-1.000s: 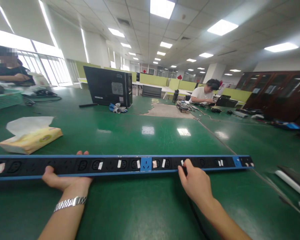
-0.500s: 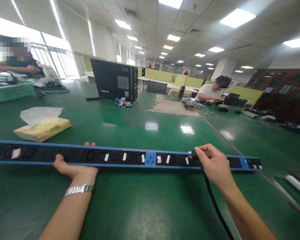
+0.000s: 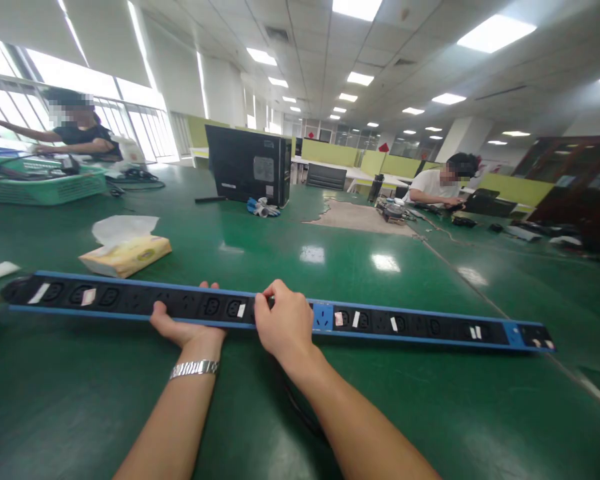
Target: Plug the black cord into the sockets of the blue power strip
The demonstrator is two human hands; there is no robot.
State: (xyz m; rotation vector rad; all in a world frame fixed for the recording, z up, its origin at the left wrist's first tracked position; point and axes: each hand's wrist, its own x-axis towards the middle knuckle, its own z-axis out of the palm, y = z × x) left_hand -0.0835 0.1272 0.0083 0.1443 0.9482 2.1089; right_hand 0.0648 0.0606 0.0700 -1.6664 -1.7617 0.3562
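Note:
A long power strip [image 3: 450, 330], black with blue edges and white labels, spans the head view from left to right. My left hand [image 3: 190, 328] supports it from beneath, with the thumb over its front edge. Over the strip, just left of its blue middle socket [image 3: 323, 317], is my right hand [image 3: 285, 323], its fingers pinched together on a black plug that they mostly hide. A black cable [image 3: 300, 407] hangs down behind my right wrist. Whether the plug sits in a socket cannot be seen.
Behind the strip lies a yellow tissue pack [image 3: 130, 257]. Farther back on the green table [image 3: 230, 233] are a black computer case [image 3: 247, 167], gloves [image 3: 263, 207] and a green basket [image 3: 55, 187]. One person [image 3: 87, 137] sits at the left, another [image 3: 435, 183] at the right.
My right hand has moved left along the strip with the plug, from its right part to near the blue middle socket. The view has shifted left, showing the strip's left end. My left hand still holds it.

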